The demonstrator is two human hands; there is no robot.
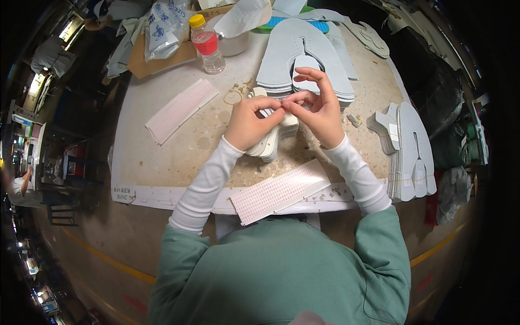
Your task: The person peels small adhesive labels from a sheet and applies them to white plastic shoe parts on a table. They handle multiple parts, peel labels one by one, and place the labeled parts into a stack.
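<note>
My left hand (248, 123) and my right hand (325, 116) meet fingertip to fingertip over the middle of the table. Thumb and index finger of each are pinched together; whatever lies between them is too small to make out. The other fingers of my right hand are raised and curved. Right under my hands sits a stack of small off-white cut pieces (269, 147), partly hidden by them. A sheet of small printed labels (281, 190) lies at the near table edge. Just beyond my hands rises a stack of large grey pieces shaped like shoe uppers (279, 51).
Another label sheet (181, 111) lies at left, near loose rubber bands (233, 97). A yellow-capped bottle (208, 46) stands by a cardboard box (157, 64) at the back. Banded grey stacks (403, 162) line the right edge of the table (162, 173).
</note>
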